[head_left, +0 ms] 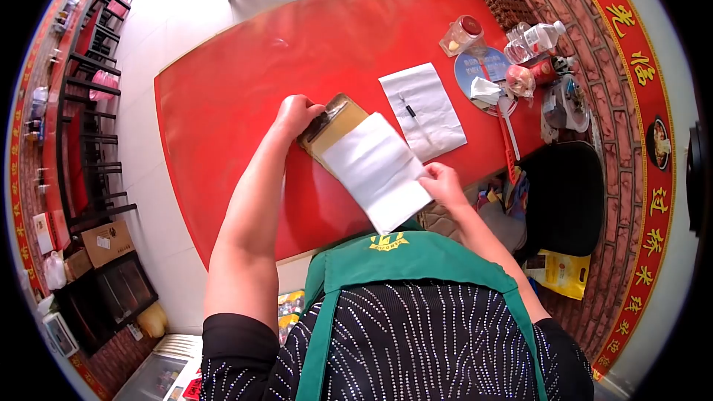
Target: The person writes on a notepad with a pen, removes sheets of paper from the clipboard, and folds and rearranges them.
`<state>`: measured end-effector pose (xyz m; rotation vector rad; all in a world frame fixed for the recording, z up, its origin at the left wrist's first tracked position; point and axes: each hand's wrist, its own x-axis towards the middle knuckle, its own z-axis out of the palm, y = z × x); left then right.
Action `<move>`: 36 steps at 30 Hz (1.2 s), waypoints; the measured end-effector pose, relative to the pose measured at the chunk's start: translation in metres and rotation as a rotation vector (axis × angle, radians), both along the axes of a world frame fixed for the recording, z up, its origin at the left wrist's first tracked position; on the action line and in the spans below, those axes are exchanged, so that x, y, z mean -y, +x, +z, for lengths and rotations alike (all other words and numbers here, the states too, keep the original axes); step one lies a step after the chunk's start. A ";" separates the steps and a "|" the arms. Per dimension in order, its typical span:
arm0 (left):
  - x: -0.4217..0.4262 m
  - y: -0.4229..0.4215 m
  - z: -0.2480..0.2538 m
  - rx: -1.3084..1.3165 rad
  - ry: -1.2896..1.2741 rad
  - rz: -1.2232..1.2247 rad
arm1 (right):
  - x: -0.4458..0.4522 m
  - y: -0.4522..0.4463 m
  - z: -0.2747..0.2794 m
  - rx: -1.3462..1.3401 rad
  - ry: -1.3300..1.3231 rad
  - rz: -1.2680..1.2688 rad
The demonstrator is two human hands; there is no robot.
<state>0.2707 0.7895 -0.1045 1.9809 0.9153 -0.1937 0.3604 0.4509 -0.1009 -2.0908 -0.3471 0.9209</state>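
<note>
So the clipboard (347, 123) is tilting over the near side of the red table (238, 126), its lower end pointing at the apron (423, 261); the left hand (300, 114) is pinching the corner by the clip (324, 122), grip closed on it, probably steadying that end; can't tell if it's pressing the clip. The right hand (443, 184) is closing thumb and fingers on the lower side of the paper (375, 171), likely so the loose end isn't sliding; can't tell if that grip's catching the board too; bare board is showing between clip and paper, so the top edge looks unclamped. A sheet (434, 122) is lying flat just beyond, pen (410, 111) resting on it, presumably for easy reach.
</note>
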 end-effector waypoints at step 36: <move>0.111 -0.061 0.017 0.672 -0.374 0.297 | -0.019 0.014 0.046 -0.178 0.524 -0.053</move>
